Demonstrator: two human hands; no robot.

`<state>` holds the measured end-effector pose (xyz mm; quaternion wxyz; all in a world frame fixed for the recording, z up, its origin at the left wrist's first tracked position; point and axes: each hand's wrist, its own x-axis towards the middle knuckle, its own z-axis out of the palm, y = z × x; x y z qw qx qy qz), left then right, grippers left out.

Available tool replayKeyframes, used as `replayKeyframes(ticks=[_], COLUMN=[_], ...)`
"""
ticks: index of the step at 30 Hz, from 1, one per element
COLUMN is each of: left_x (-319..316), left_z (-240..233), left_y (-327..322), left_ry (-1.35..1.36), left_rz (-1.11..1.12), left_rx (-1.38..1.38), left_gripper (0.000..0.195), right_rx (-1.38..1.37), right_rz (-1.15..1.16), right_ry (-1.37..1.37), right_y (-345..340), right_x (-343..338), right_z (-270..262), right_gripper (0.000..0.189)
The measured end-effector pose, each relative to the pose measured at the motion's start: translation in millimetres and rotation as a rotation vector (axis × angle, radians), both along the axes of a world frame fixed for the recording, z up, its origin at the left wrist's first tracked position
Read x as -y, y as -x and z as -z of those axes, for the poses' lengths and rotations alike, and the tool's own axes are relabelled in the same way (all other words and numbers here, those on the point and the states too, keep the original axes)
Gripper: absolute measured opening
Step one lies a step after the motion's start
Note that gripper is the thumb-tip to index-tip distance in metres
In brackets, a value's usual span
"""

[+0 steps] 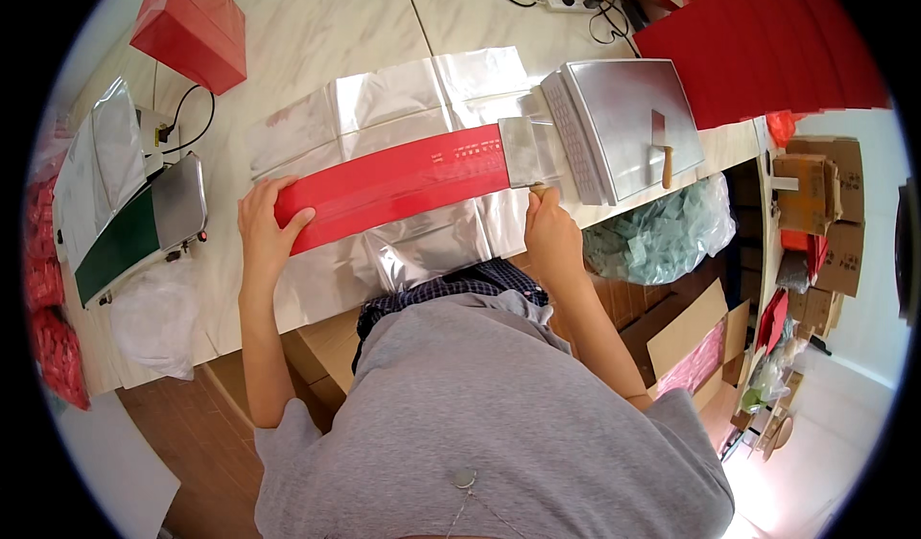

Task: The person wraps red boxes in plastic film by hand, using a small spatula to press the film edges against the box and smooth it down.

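Note:
A long, flat red printed packaging piece [388, 183] lies across silver foil sheeting [392, 100] on the table. My left hand [265, 226] grips its left end, with the thumb on top and the fingers along the far edge. In my right hand [552, 235] is the wooden handle of a scraper [519, 152]. Its broad metal blade lies flat at the red piece's right end and covers that edge. White printing shows near the blade. To the right stands a metal-topped appliance [626, 118], where a second wooden-handled scraper [667, 165] rests.
At left are a red box [191, 32] and a machine with a green belt [119, 255]. A power strip [568, 3] with black cables lies at the back. Red sheets [763, 50] fan out at the far right. Below the table edge hangs a bag of greenish film [658, 233].

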<state>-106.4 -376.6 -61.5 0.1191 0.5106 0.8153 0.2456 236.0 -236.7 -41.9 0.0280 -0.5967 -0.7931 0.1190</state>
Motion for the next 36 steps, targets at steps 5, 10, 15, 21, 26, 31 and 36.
replayKeyframes(ticks=[5,10,15,21,26,31,36], left_x=[2,4,5,9,8,7,10], left_z=[1,-2,2,1,-3,-4,-3], left_y=[1,2,2,-4,-4,-5,-7], left_ry=[0.005,0.059,0.011,0.021,0.034,0.038,0.056], left_rz=[-0.011,0.000,0.016,-0.039,-0.050,-0.055,-0.070], left_rx=[-0.031,0.007,0.000,-0.010,0.028,0.077,0.030], left_gripper=[0.048,0.046,0.049,0.048,0.047,0.047,0.048], right_rx=[-0.047,-0.301,-0.421,-0.354,-0.413,-0.353,-0.358], right_rz=[0.030,-0.044,-0.651,-1.002,-0.990,-0.929,-0.879], right_ry=[0.101,0.038,0.262,0.398,0.314,0.262,0.249], right_y=[-15,-42,-27,16,24,29,19], right_x=[-8,-23,-68,-99,-124,-137,-140], right_z=[-7,-17,-38,-25,-13,-20,-25], right_gripper=[0.030,0.027,0.019,0.026,0.022,0.018,0.020])
